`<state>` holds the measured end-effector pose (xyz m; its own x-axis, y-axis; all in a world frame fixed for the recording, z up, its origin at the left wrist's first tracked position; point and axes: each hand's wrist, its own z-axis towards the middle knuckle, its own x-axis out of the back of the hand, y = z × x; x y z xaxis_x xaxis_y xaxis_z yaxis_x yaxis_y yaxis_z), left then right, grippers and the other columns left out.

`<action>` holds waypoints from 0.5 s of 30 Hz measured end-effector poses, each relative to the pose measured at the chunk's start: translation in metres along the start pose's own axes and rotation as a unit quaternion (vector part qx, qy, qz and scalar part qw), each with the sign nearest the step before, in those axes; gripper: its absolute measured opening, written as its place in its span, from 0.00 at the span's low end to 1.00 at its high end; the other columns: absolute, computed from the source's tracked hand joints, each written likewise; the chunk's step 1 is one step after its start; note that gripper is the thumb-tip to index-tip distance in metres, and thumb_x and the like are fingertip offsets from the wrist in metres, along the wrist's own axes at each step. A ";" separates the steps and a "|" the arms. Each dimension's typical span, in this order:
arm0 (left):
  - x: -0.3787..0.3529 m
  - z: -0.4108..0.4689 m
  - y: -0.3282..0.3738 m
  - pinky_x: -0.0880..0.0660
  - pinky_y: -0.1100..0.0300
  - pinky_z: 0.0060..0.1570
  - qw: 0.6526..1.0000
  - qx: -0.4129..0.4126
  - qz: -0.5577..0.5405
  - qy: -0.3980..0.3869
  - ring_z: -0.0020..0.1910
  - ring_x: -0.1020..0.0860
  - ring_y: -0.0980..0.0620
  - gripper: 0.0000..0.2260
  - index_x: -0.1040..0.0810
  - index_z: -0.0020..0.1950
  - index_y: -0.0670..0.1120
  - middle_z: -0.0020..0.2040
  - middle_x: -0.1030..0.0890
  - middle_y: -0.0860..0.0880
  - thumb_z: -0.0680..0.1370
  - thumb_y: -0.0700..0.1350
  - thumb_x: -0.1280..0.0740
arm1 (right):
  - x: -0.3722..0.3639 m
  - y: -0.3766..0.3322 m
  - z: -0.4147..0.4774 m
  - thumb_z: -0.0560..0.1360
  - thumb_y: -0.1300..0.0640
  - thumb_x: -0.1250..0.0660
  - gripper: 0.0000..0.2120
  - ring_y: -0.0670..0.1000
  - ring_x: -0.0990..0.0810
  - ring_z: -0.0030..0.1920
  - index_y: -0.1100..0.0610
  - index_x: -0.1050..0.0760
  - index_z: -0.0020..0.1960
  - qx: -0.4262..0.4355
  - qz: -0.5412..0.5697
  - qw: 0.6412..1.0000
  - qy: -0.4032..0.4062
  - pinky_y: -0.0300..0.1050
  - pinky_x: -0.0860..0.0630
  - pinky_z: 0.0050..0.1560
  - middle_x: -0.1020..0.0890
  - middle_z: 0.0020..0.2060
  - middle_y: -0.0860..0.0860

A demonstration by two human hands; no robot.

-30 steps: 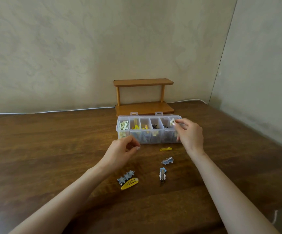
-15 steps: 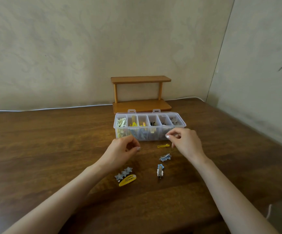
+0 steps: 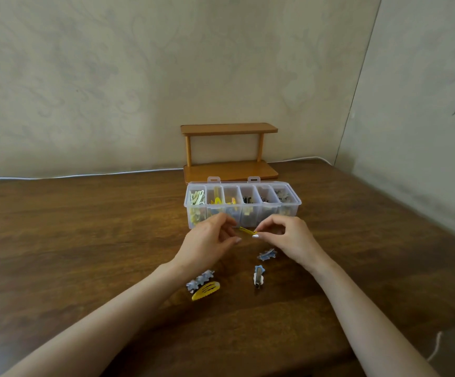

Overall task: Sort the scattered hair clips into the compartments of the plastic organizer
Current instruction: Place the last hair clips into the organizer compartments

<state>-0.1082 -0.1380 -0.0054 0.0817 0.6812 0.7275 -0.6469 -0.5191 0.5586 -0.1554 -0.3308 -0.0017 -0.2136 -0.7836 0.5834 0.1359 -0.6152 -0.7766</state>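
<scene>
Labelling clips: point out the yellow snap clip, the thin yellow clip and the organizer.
snap clip (image 3: 205, 291), head view, middle of body
thin clip (image 3: 244, 230), head view, free end
organizer (image 3: 286, 211), head view, front wall

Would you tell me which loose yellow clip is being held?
The slim bar clip, pinched by the right hand; the oval snap clip lies untouched on the table.

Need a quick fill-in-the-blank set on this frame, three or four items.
1. The right hand pinches a thin ____ clip.
2. The organizer has ____ compartments.
3. The left hand holds ____.
4. The wooden shelf stands ____ the organizer.
Missing words: yellow; six; nothing; behind.
</scene>
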 end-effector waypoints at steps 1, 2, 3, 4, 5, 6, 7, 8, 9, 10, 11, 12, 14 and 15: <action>-0.001 0.003 0.001 0.23 0.62 0.45 1.000 -0.009 0.011 0.002 0.44 0.23 0.59 0.10 0.25 0.54 0.48 0.47 0.21 0.54 0.74 0.45 0.31 | 0.000 -0.002 -0.001 0.71 0.58 0.28 0.03 0.43 0.21 0.44 0.51 0.19 0.44 0.007 0.020 1.000 -0.007 0.35 0.27 0.44 0.18 0.42 0.46; -0.003 0.006 0.002 0.23 0.62 0.45 1.000 -0.019 0.023 0.003 0.43 0.23 0.58 0.09 0.24 0.53 0.48 0.47 0.21 0.53 0.74 0.46 0.31 | 0.001 -0.003 -0.002 0.71 0.58 0.28 0.03 0.44 0.21 0.45 0.51 0.19 0.44 0.012 0.032 0.999 -0.013 0.35 0.26 0.45 0.18 0.42 0.46; -0.003 0.009 0.003 0.22 0.61 0.45 0.999 -0.027 0.034 0.003 0.43 0.23 0.58 0.07 0.23 0.52 0.48 0.47 0.21 0.53 0.74 0.46 0.32 | 0.001 -0.004 -0.003 0.71 0.58 0.28 0.03 0.44 0.20 0.45 0.51 0.20 0.44 0.014 0.038 0.999 -0.017 0.36 0.26 0.45 0.18 0.42 0.46; -0.003 0.011 0.005 0.22 0.60 0.45 0.999 -0.033 0.040 0.003 0.43 0.23 0.57 0.06 0.22 0.50 0.48 0.46 0.20 0.52 0.75 0.46 0.32 | 0.002 -0.004 -0.003 0.71 0.58 0.28 0.03 0.43 0.20 0.45 0.51 0.20 0.45 0.014 0.043 0.999 -0.020 0.35 0.26 0.45 0.18 0.42 0.46; -0.003 0.013 0.006 0.22 0.59 0.46 0.998 -0.038 0.043 0.004 0.43 0.23 0.56 0.05 0.22 0.49 0.48 0.46 0.20 0.52 0.75 0.45 0.33 | 0.002 -0.003 -0.004 0.71 0.57 0.28 0.04 0.43 0.20 0.45 0.51 0.20 0.45 0.014 0.048 0.999 -0.022 0.35 0.26 0.45 0.18 0.42 0.46; -0.003 0.014 0.007 0.23 0.60 0.46 0.998 -0.043 0.046 0.006 0.43 0.23 0.56 0.04 0.21 0.48 0.47 0.45 0.20 0.52 0.76 0.45 0.33 | 0.002 -0.003 -0.004 0.72 0.57 0.28 0.04 0.42 0.21 0.45 0.51 0.20 0.46 0.015 0.054 0.998 -0.019 0.35 0.26 0.45 0.18 0.42 0.46; -0.002 0.016 0.009 0.23 0.61 0.45 0.998 -0.046 0.049 0.010 0.43 0.23 0.56 0.04 0.21 0.48 0.47 0.45 0.19 0.51 0.76 0.45 0.34 | 0.002 -0.002 -0.004 0.72 0.57 0.28 0.04 0.41 0.21 0.43 0.51 0.19 0.47 0.017 0.058 0.998 -0.012 0.34 0.27 0.43 0.18 0.42 0.45; 0.001 0.018 0.010 0.24 0.63 0.44 0.997 -0.046 0.051 0.017 0.43 0.23 0.56 0.03 0.21 0.48 0.47 0.45 0.19 0.51 0.76 0.45 0.34 | 0.002 0.000 -0.004 0.72 0.57 0.28 0.05 0.40 0.22 0.42 0.51 0.20 0.48 0.019 0.056 0.998 0.002 0.33 0.28 0.42 0.19 0.42 0.45; 0.004 0.022 0.010 0.25 0.65 0.43 0.997 -0.041 0.053 0.030 0.42 0.23 0.57 0.03 0.21 0.48 0.47 0.44 0.19 0.51 0.76 0.45 0.34 | 0.002 0.001 -0.003 0.72 0.57 0.29 0.07 0.40 0.23 0.40 0.51 0.20 0.50 0.019 0.045 0.999 0.020 0.33 0.29 0.40 0.20 0.41 0.45; 0.008 0.027 0.009 0.25 0.65 0.42 0.997 -0.031 0.054 0.048 0.41 0.23 0.58 0.03 0.22 0.47 0.48 0.43 0.20 0.52 0.76 0.45 0.34 | 0.002 0.003 -0.003 0.73 0.56 0.29 0.07 0.40 0.24 0.40 0.52 0.20 0.51 0.018 0.025 0.999 0.037 0.33 0.30 0.40 0.20 0.41 0.44; 0.014 0.033 0.008 0.24 0.64 0.41 0.996 -0.017 0.059 0.070 0.41 0.23 0.57 0.03 0.22 0.46 0.48 0.42 0.20 0.53 0.76 0.46 0.34 | 0.002 0.004 -0.003 0.74 0.56 0.30 0.07 0.40 0.24 0.41 0.52 0.20 0.52 0.016 0.005 0.998 0.053 0.33 0.30 0.40 0.21 0.41 0.44; 0.020 0.041 0.006 0.23 0.60 0.40 0.993 -0.003 0.067 0.097 0.40 0.23 0.56 0.03 0.22 0.45 0.49 0.41 0.20 0.54 0.75 0.47 0.33 | 0.002 0.005 -0.002 0.74 0.55 0.31 0.07 0.41 0.24 0.42 0.52 0.20 0.52 0.016 -0.009 0.998 0.066 0.33 0.31 0.40 0.21 0.41 0.43; 0.030 0.056 0.002 0.23 0.55 0.40 0.986 0.022 0.089 0.142 0.39 0.23 0.53 0.05 0.22 0.43 0.48 0.39 0.20 0.53 0.75 0.49 0.32 | 0.003 0.007 -0.001 0.75 0.55 0.32 0.05 0.41 0.23 0.43 0.52 0.20 0.51 0.013 -0.028 0.996 0.079 0.33 0.31 0.41 0.21 0.41 0.42; 0.033 0.064 0.001 0.24 0.55 0.39 0.983 0.030 0.099 0.151 0.39 0.23 0.52 0.05 0.23 0.43 0.48 0.39 0.20 0.53 0.75 0.49 0.32 | 0.003 0.008 -0.001 0.75 0.55 0.32 0.05 0.41 0.23 0.43 0.52 0.20 0.50 0.011 -0.037 0.996 0.079 0.33 0.30 0.41 0.21 0.40 0.42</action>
<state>-0.0580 -0.1493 0.0449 -0.2762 0.6805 0.6787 -0.5800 -0.6811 0.4469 -0.1556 -0.3376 -0.0061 -0.3733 -0.7134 0.5930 0.1344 -0.6741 -0.7263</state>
